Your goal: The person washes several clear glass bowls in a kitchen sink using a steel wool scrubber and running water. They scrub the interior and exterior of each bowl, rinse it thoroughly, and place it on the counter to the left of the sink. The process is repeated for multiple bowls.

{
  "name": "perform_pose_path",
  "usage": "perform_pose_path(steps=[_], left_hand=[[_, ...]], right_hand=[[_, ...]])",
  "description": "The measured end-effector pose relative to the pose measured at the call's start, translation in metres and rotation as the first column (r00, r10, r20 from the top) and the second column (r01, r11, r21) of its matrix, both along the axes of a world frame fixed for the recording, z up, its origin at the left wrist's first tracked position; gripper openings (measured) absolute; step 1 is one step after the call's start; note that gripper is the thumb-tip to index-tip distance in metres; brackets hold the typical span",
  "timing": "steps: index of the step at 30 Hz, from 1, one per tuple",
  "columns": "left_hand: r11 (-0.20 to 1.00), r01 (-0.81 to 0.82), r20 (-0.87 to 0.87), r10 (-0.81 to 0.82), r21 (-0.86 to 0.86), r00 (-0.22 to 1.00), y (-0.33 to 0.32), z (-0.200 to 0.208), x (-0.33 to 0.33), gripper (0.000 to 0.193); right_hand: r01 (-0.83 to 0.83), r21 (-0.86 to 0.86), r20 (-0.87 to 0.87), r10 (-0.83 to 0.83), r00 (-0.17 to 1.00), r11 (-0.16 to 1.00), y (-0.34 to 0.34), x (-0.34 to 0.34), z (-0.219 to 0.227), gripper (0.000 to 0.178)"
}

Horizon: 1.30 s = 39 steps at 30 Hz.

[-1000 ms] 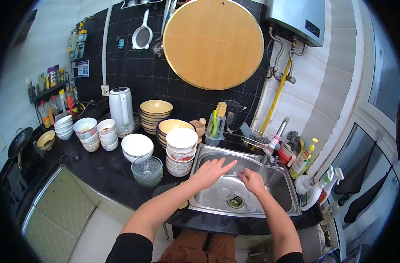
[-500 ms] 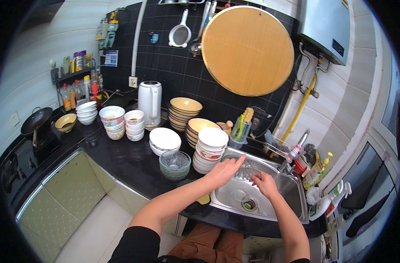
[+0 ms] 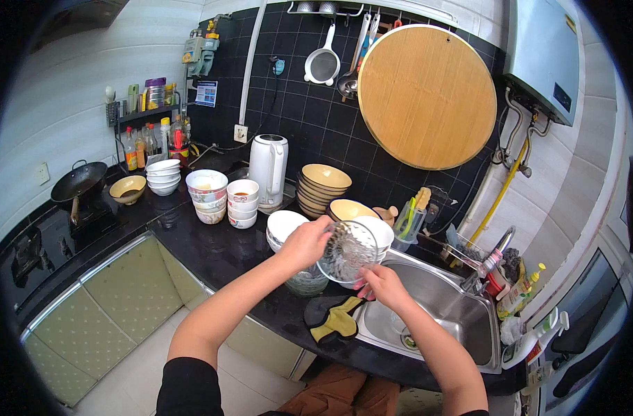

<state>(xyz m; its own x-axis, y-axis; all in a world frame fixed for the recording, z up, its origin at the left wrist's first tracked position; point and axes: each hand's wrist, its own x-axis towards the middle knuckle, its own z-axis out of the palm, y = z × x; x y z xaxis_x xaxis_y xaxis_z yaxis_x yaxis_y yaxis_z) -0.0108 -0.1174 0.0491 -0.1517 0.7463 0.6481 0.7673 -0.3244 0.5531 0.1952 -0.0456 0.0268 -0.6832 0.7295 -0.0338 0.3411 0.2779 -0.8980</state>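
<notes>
A clear patterned glass bowl (image 3: 350, 251) is held up, tilted, over the counter just left of the sink. My left hand (image 3: 307, 245) grips its left rim, fingers closed. At its lower right edge my right hand (image 3: 387, 286) pinches the rim. Below the held bowl stands a stack of similar glass bowls (image 3: 307, 283), partly hidden by it and my left hand. Also partly covered is a stack of white bowls (image 3: 379, 232) behind it. Close to my left hand sit wide white bowls (image 3: 283, 225).
The steel sink (image 3: 462, 312) with its faucet (image 3: 493, 256) lies to the right. A yellow-and-black glove (image 3: 337, 320) rests at the counter's front edge. Patterned bowls (image 3: 207, 194), tan bowls (image 3: 323, 184) and a white kettle (image 3: 269, 170) stand further back; spray bottles (image 3: 538, 340) are beyond the sink.
Both hands have moved left from over the sink to above the counter, bringing the glass bowl up with them. The glove shows more fully now. The view has shifted.
</notes>
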Motion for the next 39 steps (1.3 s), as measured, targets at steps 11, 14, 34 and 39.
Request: perform_pose_path(steps=[11, 14, 34, 39], left_hand=[[0.902, -0.299, -0.155, 0.262, -0.311, 0.952, 0.014, -0.067, -0.071, 0.018], [0.855, -0.34, -0.227, 0.268, -0.392, 0.936, 0.018, -0.08, -0.072, 0.019], [0.991, -0.117, -0.15, 0.127, 0.069, 0.98, 0.008, -0.014, 0.038, 0.014], [0.955, 0.244, -0.069, -0.258, -0.168, 0.964, 0.057, -0.035, 0.128, 0.016]], right_hand=[[0.015, 0.092, 0.262, -0.039, 0.964, 0.996, 0.025, -0.085, -0.034, 0.04], [-0.012, 0.242, 0.426, -0.095, 0.9, 0.97, 0.037, -0.09, -0.051, 0.042], [0.132, -0.106, 0.156, -0.114, 0.981, 0.986, 0.082, 0.073, -0.074, 0.04], [0.372, -0.256, 0.189, -0.331, 0.924, 0.892, 0.146, 0.194, -0.135, 0.028]])
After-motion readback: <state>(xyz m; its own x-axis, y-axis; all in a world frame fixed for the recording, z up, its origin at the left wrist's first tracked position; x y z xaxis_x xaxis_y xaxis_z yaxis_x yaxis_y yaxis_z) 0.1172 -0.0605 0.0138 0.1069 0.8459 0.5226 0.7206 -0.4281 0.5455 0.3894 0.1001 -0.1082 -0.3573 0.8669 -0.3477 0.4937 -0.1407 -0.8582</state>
